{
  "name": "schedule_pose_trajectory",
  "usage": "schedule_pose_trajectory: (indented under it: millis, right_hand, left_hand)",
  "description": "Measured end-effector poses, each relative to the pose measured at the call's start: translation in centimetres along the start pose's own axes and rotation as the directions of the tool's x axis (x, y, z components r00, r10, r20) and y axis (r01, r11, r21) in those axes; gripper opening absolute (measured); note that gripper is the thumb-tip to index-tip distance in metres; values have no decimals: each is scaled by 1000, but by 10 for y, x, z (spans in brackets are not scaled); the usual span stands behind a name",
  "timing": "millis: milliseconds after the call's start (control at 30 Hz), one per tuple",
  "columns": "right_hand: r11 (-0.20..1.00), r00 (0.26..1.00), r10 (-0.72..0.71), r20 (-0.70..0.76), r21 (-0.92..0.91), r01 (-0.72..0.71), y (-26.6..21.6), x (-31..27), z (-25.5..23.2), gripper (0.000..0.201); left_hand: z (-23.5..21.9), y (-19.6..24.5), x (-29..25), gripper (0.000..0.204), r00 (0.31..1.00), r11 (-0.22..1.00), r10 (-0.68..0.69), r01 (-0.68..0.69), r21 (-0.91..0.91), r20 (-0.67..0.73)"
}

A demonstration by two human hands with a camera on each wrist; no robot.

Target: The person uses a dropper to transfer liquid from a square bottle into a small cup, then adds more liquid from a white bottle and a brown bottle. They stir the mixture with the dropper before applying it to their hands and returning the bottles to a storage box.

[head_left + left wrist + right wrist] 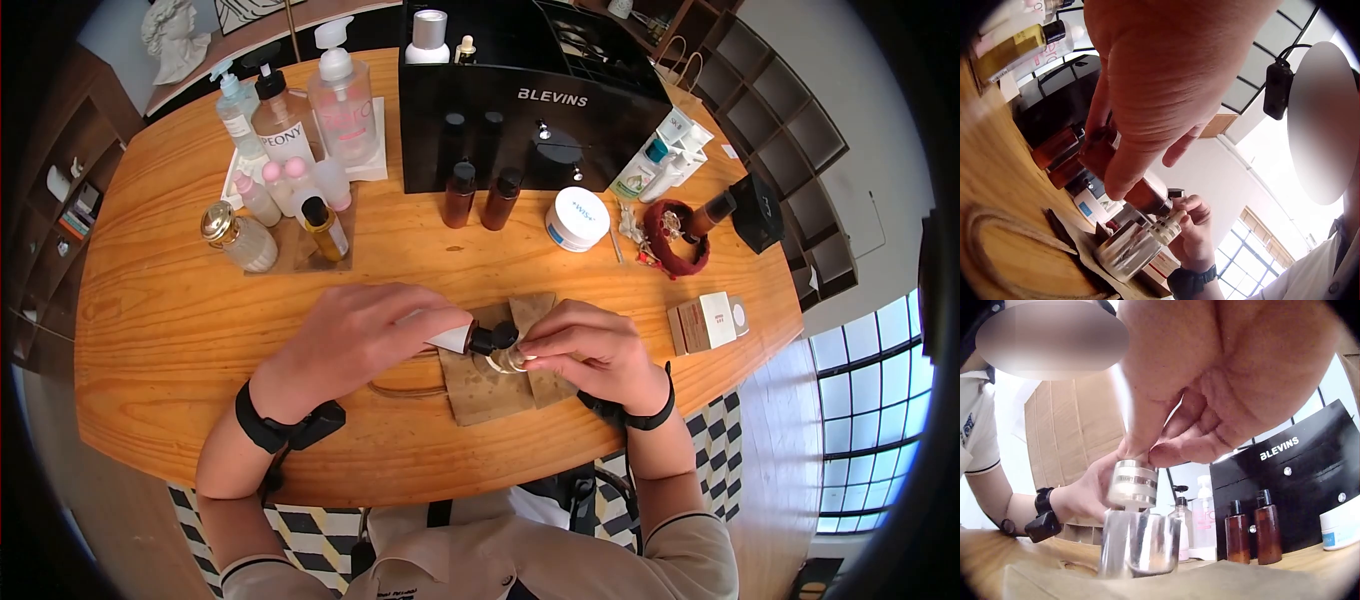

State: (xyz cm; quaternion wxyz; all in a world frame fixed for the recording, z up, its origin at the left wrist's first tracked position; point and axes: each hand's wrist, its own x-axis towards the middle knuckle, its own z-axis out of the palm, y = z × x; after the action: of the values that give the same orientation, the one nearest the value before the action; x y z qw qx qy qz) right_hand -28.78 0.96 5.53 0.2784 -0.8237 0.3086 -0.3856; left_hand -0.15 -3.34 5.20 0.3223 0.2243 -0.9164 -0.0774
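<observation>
My left hand [365, 335] grips an amber bottle [1150, 194] with a white label [450, 336], tipped sideways with its black cap end [492, 338] over a small clear glass jar [507, 362]. The jar [1127, 250] looks tilted in the left wrist view. My right hand [590, 350] pinches at the jar's top with thumb and fingers. A pale banded top piece [1134, 484] shows under the right hand [1229, 381], just above the jar body [1141, 544]. Whether bottle and jar touch is unclear.
Brown paper [485, 390] lies beneath the jar, a cord loop [405, 390] to its left. Behind stand two amber bottles [459, 197], a white tub [578, 218] and a black BLEVINS box [500, 130]. Pump bottles [343, 110] stand back left, a small carton [705, 323] right.
</observation>
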Motion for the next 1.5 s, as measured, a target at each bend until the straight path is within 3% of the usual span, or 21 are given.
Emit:
schedule_pose_trajectory:
  millis: [200, 467, 567, 633, 767, 967, 1033, 1167, 1233, 1333, 1400, 1500]
  right_hand:
    - [999, 999, 7, -34, -46, -8, 0, -1, -5, 14]
    - [999, 999, -21, -47, -38, 19, -1, 1, 0, 14]
    - [996, 999, 16, -38, -86, -19, -2, 0, -6, 14]
    - [1000, 999, 23, 49, -5, -23, -3, -1, -7, 16]
    - [1000, 999, 5, 36, -9, -5, -3, 2, -2, 18]
    - [996, 996, 85, -27, -17, -85, -6, 2, 4, 19]
    - [964, 965, 260, -41, 62, -257, -7, -1, 4, 17]
    - [969, 963, 245, -114, 64, -239, -4, -3, -2, 14]
    - [991, 989, 136, -54, 3, -136, -5, 0, -4, 14]
    - [991, 995, 95, 7, 91, -95, -4, -1, -2, 14]
    - [992, 996, 85, 11, 91, -86, -2, 1, -3, 14]
    - [998, 998, 37, 45, 46, -39, -2, 11, -8, 14]
  left_hand:
    - [-6, 0, 1, 30, 997, 999, 31, -33, 20, 65]
    - [-4, 0, 2, 27, 1000, 1000, 19, -19, 12, 24]
    - [-4, 1, 1, 26, 1000, 1000, 1, -1, 5, 10]
    - [-5, 0, 1, 26, 1000, 1000, -1, 1, -1, 12]
    - [-7, 0, 2, 27, 998, 999, 29, -31, 24, 49]
    - [-4, 0, 1, 26, 1000, 1000, 1, -1, 7, 0]
    - [-5, 0, 2, 26, 1000, 1000, -6, 6, 8, -20]
    - [-8, -1, 1, 26, 998, 1000, 24, -25, 11, 55]
    - [-6, 0, 1, 26, 998, 999, 30, -31, 24, 52]
    - [-5, 1, 2, 26, 1000, 1000, -5, 5, -11, 11]
    - [-9, 1, 3, 24, 997, 998, 61, -63, 21, 50]
    - [-9, 4, 2, 28, 999, 1000, 24, -25, 19, 36]
